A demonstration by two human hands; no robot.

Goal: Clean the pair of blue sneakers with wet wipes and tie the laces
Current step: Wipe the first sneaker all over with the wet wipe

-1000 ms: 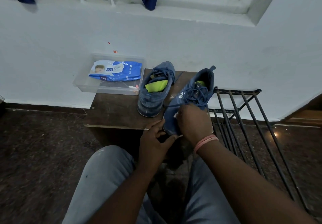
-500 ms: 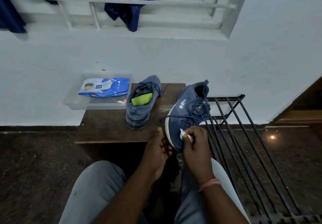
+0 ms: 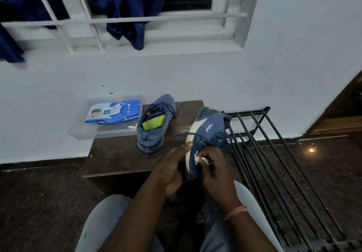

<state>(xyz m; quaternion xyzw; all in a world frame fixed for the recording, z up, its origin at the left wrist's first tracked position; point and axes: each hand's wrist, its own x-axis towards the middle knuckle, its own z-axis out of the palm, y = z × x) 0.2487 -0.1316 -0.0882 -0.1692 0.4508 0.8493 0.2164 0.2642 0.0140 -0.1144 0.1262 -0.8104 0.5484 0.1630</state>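
The left hand (image 3: 172,170) grips the sole of the tilted blue sneaker (image 3: 203,136) at the table (image 3: 115,153) edge; the right hand (image 3: 213,168) pinches what looks like a wet wipe (image 3: 200,160) against its side. Loose laces (image 3: 207,137) may snag; 1 hard rub could twist the sneaker free.

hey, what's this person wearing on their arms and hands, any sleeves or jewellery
Both forearms are bare, with no sleeves in view. The right hand has a thin pink band round its wrist. The left hand shows no band, and no ring can be made out. No gloves.
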